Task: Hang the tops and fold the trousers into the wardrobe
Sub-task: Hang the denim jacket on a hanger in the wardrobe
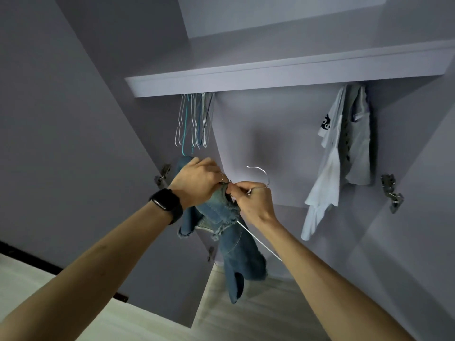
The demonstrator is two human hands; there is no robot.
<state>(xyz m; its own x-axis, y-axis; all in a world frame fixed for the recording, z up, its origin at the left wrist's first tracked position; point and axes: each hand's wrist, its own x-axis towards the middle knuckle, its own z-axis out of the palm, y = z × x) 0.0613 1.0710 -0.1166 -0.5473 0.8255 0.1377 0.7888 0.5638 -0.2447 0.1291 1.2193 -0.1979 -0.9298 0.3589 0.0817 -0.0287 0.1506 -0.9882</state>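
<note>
Left hand [197,179]: fingers curled tight over a bunched top edge of the denim garment [236,244], knuckles toward the wardrobe. Right hand [253,200]: closed round the neck of a wire hanger [259,241], fingertips also pinching the denim where the two hands meet. The hook stands free above the right hand, and one wire arm runs down past the wrist.

The garment hangs from both hands, in the air in front of the open wardrobe, below rail height and not yet on the rail.

Handling, by judgement: the denim is thick, soft and fairly weighty, with frayed hems that could snag on the wire. It should not slip much, but its weight may pull to one side on so thin a hanger. Best hold is at the collar or shoulder seam, with the hanger gripped just under the hook.

Pose: both forearms reach up and forward and converge at the garment. A dark watch [166,203] sits on the left wrist.

Beyond: empty hangers [194,121] are bunched under the shelf [270,75] at left. Pale tops [339,153] already hang at right.
</note>
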